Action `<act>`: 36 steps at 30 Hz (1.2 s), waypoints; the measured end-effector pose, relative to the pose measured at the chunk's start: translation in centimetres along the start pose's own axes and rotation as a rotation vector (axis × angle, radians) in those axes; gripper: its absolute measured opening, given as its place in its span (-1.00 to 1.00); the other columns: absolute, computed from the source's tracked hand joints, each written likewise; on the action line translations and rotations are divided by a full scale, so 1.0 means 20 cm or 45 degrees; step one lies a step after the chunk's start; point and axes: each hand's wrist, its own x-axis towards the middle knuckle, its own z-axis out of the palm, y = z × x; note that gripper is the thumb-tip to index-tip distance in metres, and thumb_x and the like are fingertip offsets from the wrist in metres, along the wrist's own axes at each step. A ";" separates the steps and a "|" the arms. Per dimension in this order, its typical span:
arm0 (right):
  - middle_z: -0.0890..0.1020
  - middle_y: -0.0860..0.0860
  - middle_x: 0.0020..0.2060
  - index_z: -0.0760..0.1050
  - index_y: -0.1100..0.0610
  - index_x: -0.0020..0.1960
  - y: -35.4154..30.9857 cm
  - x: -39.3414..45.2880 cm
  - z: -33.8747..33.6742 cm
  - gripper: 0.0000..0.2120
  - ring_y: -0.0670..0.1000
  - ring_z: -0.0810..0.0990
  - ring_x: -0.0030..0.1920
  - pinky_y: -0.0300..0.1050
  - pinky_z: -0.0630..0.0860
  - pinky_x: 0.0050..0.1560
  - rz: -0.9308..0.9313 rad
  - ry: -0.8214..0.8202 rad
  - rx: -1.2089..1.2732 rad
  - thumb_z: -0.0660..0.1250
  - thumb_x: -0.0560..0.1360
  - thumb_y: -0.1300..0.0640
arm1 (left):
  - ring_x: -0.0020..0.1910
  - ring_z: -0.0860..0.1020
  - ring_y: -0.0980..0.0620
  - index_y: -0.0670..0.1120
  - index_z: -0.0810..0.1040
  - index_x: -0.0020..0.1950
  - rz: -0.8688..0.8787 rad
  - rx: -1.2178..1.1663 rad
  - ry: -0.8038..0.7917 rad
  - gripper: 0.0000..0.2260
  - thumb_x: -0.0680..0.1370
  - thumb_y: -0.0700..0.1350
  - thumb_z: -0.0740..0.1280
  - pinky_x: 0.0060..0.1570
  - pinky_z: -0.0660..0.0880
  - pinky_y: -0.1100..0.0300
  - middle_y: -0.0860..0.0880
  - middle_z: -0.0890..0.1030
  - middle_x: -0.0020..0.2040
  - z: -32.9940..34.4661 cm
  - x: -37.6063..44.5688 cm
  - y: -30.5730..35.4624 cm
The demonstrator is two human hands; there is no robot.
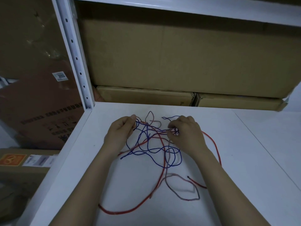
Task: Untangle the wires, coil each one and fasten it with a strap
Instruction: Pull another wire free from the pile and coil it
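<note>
Head view: 2 bare forearms reach forward from the bottom edge over a white shelf board [244,144]. Between them lies a loose tangle of 3 wires. Nearest is the red wire [123,212], which curves in a wide arc at the front of the board, runs up through the tangle and reappears beside the right wrist. Just beyond that arc the pinkish-grey wire [182,176] forms an open loop at front right, with another small loop at the far side of the tangle. Thin blue wire [162,150] crosses itself many times in the middle, between the hands.

Left hand [121,130] has its fingers curled and pinches strands at the tangle's left edge, raised slightly off the board. Right hand [185,132] is curled too, fingertips pinching a knot of blue and red strands at the tangle's right side.

Behind the board, cardboard boxes [179,59] are stacked. A white perforated upright [76,59] stands at the left, with a brown carton [37,88] bearing a label marked 3055 beyond it
</note>
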 end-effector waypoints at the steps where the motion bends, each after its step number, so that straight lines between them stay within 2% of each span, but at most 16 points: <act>1: 0.62 0.06 -0.10 0.63 0.14 0.05 0.01 -0.02 0.01 -0.82 0.09 0.50 0.00 -0.14 0.36 -0.10 0.055 0.044 0.092 0.38 0.47 0.13 | -0.48 0.26 0.13 -0.06 0.37 -0.34 0.001 -0.004 0.011 -0.62 0.61 0.10 0.21 -0.28 0.18 0.12 0.11 0.31 -0.51 0.00 0.00 0.00; 3: 0.66 0.05 -0.12 0.64 0.16 0.05 0.02 -0.05 0.02 -0.83 0.04 0.58 -0.06 -0.18 0.47 -0.09 0.186 0.149 0.329 0.37 0.47 0.23 | -0.48 0.27 0.14 -0.07 0.38 -0.33 0.007 -0.008 0.034 -0.62 0.61 0.11 0.21 -0.29 0.18 0.12 0.10 0.32 -0.50 0.00 0.01 0.00; 6: 0.67 -0.03 -0.14 0.59 0.02 0.03 0.04 -0.06 0.03 -0.77 -0.06 0.65 -0.12 -0.21 0.59 -0.08 0.379 0.313 0.792 0.29 0.51 0.31 | -0.48 0.28 0.13 -0.05 0.37 -0.37 0.012 0.018 0.104 -0.60 0.61 0.10 0.21 -0.32 0.20 0.16 0.09 0.33 -0.51 0.02 0.02 0.00; 9: 0.65 0.05 -0.01 0.54 0.06 0.01 0.03 -0.04 0.02 -0.67 0.04 0.69 -0.09 -0.21 0.60 -0.10 0.519 0.371 1.352 0.08 0.59 0.38 | -0.50 0.28 0.16 -0.04 0.33 -0.41 0.004 -0.065 0.250 -0.57 0.62 0.08 0.20 -0.39 0.24 0.27 0.04 0.33 -0.49 0.02 0.05 0.01; 11: 0.62 0.11 0.03 0.52 0.10 0.00 0.06 -0.03 0.01 -0.66 0.08 0.69 -0.07 -0.20 0.59 -0.10 0.597 0.337 1.517 0.02 0.62 0.38 | -0.49 0.26 0.15 -0.06 0.29 -0.40 0.007 -0.106 0.330 -0.58 0.63 0.07 0.20 -0.34 0.23 0.22 0.01 0.31 -0.47 -0.02 0.07 0.02; 13: 0.62 0.13 0.05 0.51 0.07 0.02 0.10 -0.03 0.01 -0.70 0.11 0.67 -0.01 -0.14 0.60 -0.06 0.550 0.131 1.344 0.06 0.63 0.35 | -0.49 0.25 0.14 -0.07 0.31 -0.37 0.017 -0.134 0.334 -0.60 0.63 0.06 0.20 -0.33 0.22 0.17 0.02 0.29 -0.48 -0.04 0.09 0.03; 15: 0.59 0.08 0.08 0.50 0.06 0.11 0.12 -0.03 0.01 -0.77 0.08 0.61 0.07 -0.28 0.53 -0.02 0.437 -0.149 0.955 0.16 0.61 0.30 | -0.49 0.24 0.14 -0.11 0.35 -0.32 0.037 -0.136 0.290 -0.62 0.63 0.06 0.21 -0.35 0.21 0.19 0.02 0.29 -0.48 -0.05 0.10 0.04; 16: 0.55 0.03 0.12 0.49 0.05 0.18 0.12 -0.02 0.01 -0.77 0.02 0.56 0.10 -0.36 0.47 -0.02 0.392 -0.204 0.793 0.20 0.60 0.28 | -0.49 0.24 0.14 -0.13 0.36 -0.31 0.055 -0.126 0.265 -0.62 0.63 0.06 0.21 -0.37 0.20 0.21 0.01 0.29 -0.47 -0.05 0.09 0.05; 18: 0.47 -0.04 0.15 0.49 0.04 0.25 0.09 0.00 -0.01 -0.73 -0.06 0.48 0.11 -0.33 0.43 0.03 0.324 -0.091 0.680 0.23 0.59 0.25 | -0.50 0.23 0.15 -0.15 0.35 -0.31 0.090 -0.096 0.228 -0.61 0.63 0.06 0.20 -0.43 0.19 0.29 0.03 0.28 -0.49 -0.03 0.09 0.06; 20: 0.47 -0.06 0.12 0.52 0.00 0.18 0.01 0.04 -0.06 -0.74 -0.08 0.48 0.09 -0.27 0.46 0.05 0.241 0.105 0.731 0.25 0.58 0.26 | -0.50 0.23 0.15 -0.22 0.36 -0.31 0.109 -0.085 0.193 -0.57 0.63 0.06 0.19 -0.42 0.20 0.29 0.05 0.28 -0.51 -0.03 0.08 0.08; 22: 0.48 -0.08 0.09 0.51 -0.05 0.12 -0.07 0.08 -0.12 -0.76 -0.11 0.49 0.08 -0.29 0.49 0.05 0.135 0.177 0.769 0.27 0.57 0.25 | -0.49 0.24 0.14 -0.32 0.37 -0.26 0.126 -0.075 0.150 -0.53 0.63 0.06 0.19 -0.38 0.20 0.23 0.04 0.28 -0.50 -0.02 0.08 0.09; 26: 0.51 -0.12 0.07 0.57 0.08 0.18 -0.22 0.16 -0.18 -0.80 -0.19 0.46 0.09 -0.34 0.47 0.09 -0.042 0.074 0.792 0.31 0.57 0.15 | -0.48 0.24 0.12 -0.32 0.38 -0.25 0.153 -0.086 0.095 -0.55 0.63 0.04 0.19 -0.33 0.21 0.15 0.07 0.28 -0.52 -0.03 0.07 0.12; 29: 0.53 -0.15 0.10 0.55 0.03 0.22 -0.31 0.20 -0.15 -0.70 -0.21 0.46 0.10 -0.37 0.45 0.03 -0.105 -0.130 0.744 0.37 0.52 -0.01 | -0.48 0.25 0.13 -0.34 0.38 -0.25 0.168 -0.106 0.074 -0.55 0.63 0.03 0.21 -0.36 0.22 0.21 0.07 0.29 -0.51 -0.04 0.06 0.14; 32: 0.64 -0.04 -0.01 0.60 0.11 0.17 -0.32 0.24 -0.09 -0.74 -0.14 0.57 -0.13 -0.36 0.47 -0.13 -0.095 -0.263 0.645 0.40 0.50 0.07 | -0.49 0.25 0.14 -0.27 0.41 -0.27 0.189 -0.128 0.075 -0.59 0.63 0.02 0.22 -0.41 0.22 0.30 0.09 0.29 -0.53 -0.05 0.05 0.15; 34: 0.66 -0.05 -0.24 0.65 0.17 0.01 -0.27 0.25 -0.07 -0.88 -0.19 0.57 -0.33 -0.38 0.48 -0.22 -0.003 -0.134 0.818 0.39 0.51 0.21 | -0.51 0.25 0.15 -0.14 0.40 -0.33 0.180 -0.137 0.151 -0.62 0.62 0.02 0.22 -0.46 0.21 0.33 0.09 0.30 -0.53 -0.08 0.05 0.16; 36: 0.64 -0.04 -0.33 0.65 0.15 -0.06 -0.18 0.23 -0.07 -0.90 -0.12 0.60 -0.36 -0.32 0.52 -0.20 0.151 0.123 0.928 0.37 0.51 0.27 | -0.51 0.25 0.15 -0.08 0.37 -0.36 0.159 -0.187 0.267 -0.63 0.62 0.01 0.23 -0.47 0.21 0.33 0.07 0.31 -0.52 -0.13 0.06 0.16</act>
